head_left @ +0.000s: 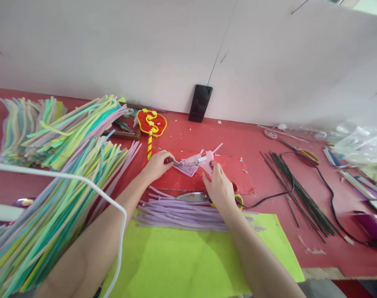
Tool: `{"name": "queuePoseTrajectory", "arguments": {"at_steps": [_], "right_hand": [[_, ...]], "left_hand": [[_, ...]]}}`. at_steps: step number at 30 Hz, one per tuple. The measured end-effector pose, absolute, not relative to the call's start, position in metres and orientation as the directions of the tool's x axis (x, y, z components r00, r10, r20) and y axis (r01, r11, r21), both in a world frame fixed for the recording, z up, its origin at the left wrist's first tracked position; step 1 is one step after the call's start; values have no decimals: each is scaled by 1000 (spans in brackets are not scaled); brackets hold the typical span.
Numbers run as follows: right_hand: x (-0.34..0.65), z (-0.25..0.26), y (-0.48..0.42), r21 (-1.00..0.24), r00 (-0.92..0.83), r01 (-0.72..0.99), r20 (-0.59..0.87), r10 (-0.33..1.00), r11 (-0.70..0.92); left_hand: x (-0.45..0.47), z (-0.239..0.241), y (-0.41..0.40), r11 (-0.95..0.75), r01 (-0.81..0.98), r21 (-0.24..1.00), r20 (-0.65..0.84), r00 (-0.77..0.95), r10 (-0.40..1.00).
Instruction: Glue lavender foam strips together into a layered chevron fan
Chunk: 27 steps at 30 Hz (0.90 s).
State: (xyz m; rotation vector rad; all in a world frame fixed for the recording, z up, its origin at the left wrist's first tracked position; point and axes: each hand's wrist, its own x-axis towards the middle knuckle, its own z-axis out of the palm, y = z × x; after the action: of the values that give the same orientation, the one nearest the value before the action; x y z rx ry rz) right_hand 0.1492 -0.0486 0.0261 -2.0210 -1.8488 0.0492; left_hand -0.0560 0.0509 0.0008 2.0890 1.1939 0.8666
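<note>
My right hand (221,187) is wrapped round the handle of a pink hot glue gun (194,159), whose nozzle points left. Under the nozzle lies a small piece made of lilac pipe cleaners (188,170), laid side by side. My left hand (160,166) pinches at the left end of this piece, close to the nozzle tip; the exact grip is partly hidden. Below both hands a row of loose lilac pipe cleaners (182,215) lies across a lime-green sheet (182,260). Scissors (193,197) rest on them, their handles partly behind my right wrist.
Bundles of pastel pipe cleaners (73,198) fill the left side, and a white cable (122,240) crosses in front. A red and yellow fan-shaped craft (151,124) and a phone (200,103) stand behind. Right are dark green stems (295,188), more scissors (306,155) and a black cord (329,194).
</note>
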Motion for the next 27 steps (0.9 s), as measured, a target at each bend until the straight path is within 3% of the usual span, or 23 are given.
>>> {"name": "queuePoseTrajectory", "arguments": {"at_steps": [27], "right_hand": [[152,48,-59,-295,161,949,140,977,-114]], "left_hand": [[-58,2,52,-430,551,715,223,404,887]]}}
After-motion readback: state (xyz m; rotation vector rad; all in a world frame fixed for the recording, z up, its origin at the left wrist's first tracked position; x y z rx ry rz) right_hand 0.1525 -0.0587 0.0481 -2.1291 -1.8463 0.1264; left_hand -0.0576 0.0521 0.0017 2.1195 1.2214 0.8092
